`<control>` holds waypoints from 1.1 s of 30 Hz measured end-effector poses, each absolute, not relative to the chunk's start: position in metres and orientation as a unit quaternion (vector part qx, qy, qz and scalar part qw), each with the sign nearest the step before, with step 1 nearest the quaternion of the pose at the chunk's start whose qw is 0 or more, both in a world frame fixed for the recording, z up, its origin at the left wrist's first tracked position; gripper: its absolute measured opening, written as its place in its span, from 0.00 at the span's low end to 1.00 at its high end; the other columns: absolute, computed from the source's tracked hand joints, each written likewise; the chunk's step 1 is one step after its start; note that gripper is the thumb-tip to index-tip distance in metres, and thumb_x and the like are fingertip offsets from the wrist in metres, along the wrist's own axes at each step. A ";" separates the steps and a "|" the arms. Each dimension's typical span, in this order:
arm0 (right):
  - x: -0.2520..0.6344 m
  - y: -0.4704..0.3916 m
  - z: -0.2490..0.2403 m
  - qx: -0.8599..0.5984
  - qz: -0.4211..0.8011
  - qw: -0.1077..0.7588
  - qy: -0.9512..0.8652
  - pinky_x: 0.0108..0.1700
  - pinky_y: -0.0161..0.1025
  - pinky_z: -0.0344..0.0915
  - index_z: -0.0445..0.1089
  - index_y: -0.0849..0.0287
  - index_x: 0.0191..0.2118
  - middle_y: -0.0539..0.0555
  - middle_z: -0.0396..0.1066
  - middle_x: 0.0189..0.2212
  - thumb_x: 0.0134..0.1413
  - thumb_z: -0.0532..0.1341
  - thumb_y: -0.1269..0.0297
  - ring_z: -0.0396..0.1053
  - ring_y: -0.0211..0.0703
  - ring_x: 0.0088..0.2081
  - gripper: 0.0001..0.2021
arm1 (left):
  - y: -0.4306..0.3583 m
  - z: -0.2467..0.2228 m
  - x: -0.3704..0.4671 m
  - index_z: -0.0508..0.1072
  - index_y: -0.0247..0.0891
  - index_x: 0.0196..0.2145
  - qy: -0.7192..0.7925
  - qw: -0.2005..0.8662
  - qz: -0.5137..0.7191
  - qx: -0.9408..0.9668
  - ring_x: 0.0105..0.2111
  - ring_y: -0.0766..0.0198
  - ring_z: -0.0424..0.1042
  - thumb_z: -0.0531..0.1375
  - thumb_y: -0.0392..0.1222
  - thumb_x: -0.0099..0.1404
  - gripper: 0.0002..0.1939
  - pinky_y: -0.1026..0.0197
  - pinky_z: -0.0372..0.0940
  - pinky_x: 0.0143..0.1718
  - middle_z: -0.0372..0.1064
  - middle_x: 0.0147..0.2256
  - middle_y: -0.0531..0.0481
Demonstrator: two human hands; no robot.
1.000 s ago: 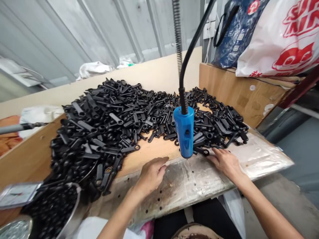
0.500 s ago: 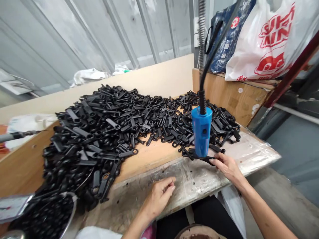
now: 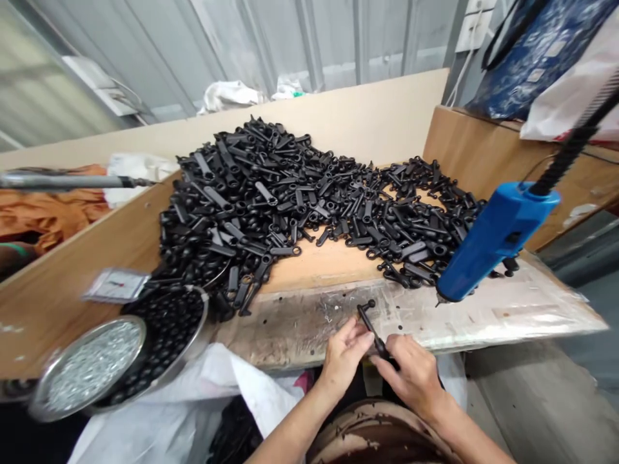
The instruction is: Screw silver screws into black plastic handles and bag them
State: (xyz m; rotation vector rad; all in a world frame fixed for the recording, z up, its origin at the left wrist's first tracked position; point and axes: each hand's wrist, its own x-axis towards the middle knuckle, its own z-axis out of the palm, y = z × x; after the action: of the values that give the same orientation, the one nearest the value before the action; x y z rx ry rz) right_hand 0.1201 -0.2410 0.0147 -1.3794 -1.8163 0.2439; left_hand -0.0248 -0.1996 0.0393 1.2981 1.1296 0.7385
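A black plastic crank-like part (image 3: pixel 371 324) with a knobbed end is held between my two hands, over the front edge of the bench. My left hand (image 3: pixel 344 354) pinches its shaft from the left. Around its lower end, the fingers of my right hand (image 3: pixel 411 370) are closed. The blue electric screwdriver (image 3: pixel 493 241) hangs tilted to the right of my hands, its tip just above the bench surface. Behind them spreads a large pile of black parts (image 3: pixel 251 193).
At the lower left, a metal bowl of small screws (image 3: pixel 94 364) rests on a bowl of black knobs (image 3: pixel 181 341). A wooden board (image 3: pixel 149 212) borders the pile's left side. Bags (image 3: pixel 546 64) sit at the upper right, above a wooden side panel (image 3: pixel 483 148).
The view has turned left and down, showing the bowls more fully. My right hand has brought a black part to my left hand, which now grips it too. The screwdriver has swung to a tilt.
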 end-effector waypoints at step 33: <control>0.143 -0.177 0.031 -0.603 -0.020 0.437 -0.666 0.32 0.33 0.65 0.73 0.61 0.36 0.53 0.74 0.30 0.53 0.59 0.58 0.71 0.39 0.29 0.12 | -0.173 0.005 -0.165 0.73 0.33 0.41 0.738 0.090 0.245 0.622 0.39 0.49 0.67 0.52 0.42 0.60 0.16 0.47 0.61 0.42 0.69 0.37 0.37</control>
State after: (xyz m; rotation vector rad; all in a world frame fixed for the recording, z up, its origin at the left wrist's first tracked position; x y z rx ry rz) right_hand 0.1430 -0.1768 0.0308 -1.5004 -1.6572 -0.0503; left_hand -0.1651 -0.1728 0.0051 1.8492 2.1951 0.7284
